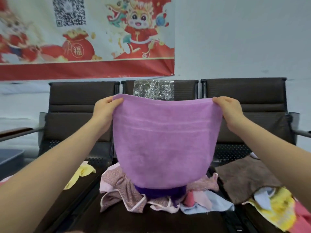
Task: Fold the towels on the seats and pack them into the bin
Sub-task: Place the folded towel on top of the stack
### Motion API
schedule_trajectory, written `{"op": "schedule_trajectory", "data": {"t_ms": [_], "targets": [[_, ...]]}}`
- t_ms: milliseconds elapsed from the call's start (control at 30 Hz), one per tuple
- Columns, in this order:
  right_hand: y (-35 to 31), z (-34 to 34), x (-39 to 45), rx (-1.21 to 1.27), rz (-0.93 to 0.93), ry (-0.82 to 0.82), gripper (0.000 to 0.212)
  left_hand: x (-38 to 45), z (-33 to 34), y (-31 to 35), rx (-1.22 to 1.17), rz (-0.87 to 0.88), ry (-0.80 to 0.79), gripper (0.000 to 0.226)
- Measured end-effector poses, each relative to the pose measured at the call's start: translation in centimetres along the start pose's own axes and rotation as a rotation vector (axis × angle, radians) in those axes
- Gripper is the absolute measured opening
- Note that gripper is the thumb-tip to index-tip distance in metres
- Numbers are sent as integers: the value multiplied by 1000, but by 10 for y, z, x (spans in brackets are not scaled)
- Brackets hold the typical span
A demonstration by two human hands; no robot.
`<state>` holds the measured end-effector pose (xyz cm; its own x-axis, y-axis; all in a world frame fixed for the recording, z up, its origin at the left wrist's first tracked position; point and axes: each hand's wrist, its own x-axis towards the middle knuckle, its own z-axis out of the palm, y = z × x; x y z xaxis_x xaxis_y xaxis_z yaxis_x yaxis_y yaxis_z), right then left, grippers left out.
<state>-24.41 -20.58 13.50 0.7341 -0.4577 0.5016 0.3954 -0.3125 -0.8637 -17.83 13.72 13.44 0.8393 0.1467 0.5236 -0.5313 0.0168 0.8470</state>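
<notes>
Nearest to the person, loose towels lie in a heap on the front of the middle seat (151, 221): a speckled pink towel (121, 187), a dark purple towel (159, 192) bunched under the hanging cloth, and a pale blue towel (208, 206) toward the seat's right edge. A small yellow towel (84, 172) lies on the left seat, and on the right seat a brown towel (242, 179) lies spread flat, with a yellow patterned towel (276, 207) at its near right corner.

Above the heap, both arms reach forward. The left hand (104, 111) pinches the upper left corner of a lilac towel (163, 142) and the right hand (230, 110) pinches the upper right corner, so the cloth hangs stretched between them, its lower edge just over the pile. Whether it touches the purple one I cannot tell.

Behind it, a crinkled clear plastic sheet (154, 89) leans against the middle backrest, and a red festive poster (84, 36) hangs on the wall. No bin is plainly in view.

This looks like the start of folding one towel. The next move, I judge, calls for bringing the two corners together evenly, or laying the cloth on a bare bit of seat.
</notes>
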Motion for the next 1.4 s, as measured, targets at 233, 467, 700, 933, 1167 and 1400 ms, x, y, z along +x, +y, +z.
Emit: {"op": "schedule_trajectory", "data": {"t_ms": [233,467,700,933,1167,1400], "targets": [[-26,4,-8,89,40,-18,21,-5,-23,29,168,78,-107,6],[-44,7,-13,540,350,-268,27,-7,-28,52,-278,-96,-58,9],[7,24,1,300,506,-404,23,8,-33,-17,140,-292,-77,10],[137,38,-9,-515,332,-577,16,-9,-41,-134,904,-250,-443,13],[190,62,15,-790,111,-386,17,14,-18,-178,1228,0,-425,17],[247,102,23,-689,407,-203,38,33,-2,-243,1134,-122,-242,26]]}}
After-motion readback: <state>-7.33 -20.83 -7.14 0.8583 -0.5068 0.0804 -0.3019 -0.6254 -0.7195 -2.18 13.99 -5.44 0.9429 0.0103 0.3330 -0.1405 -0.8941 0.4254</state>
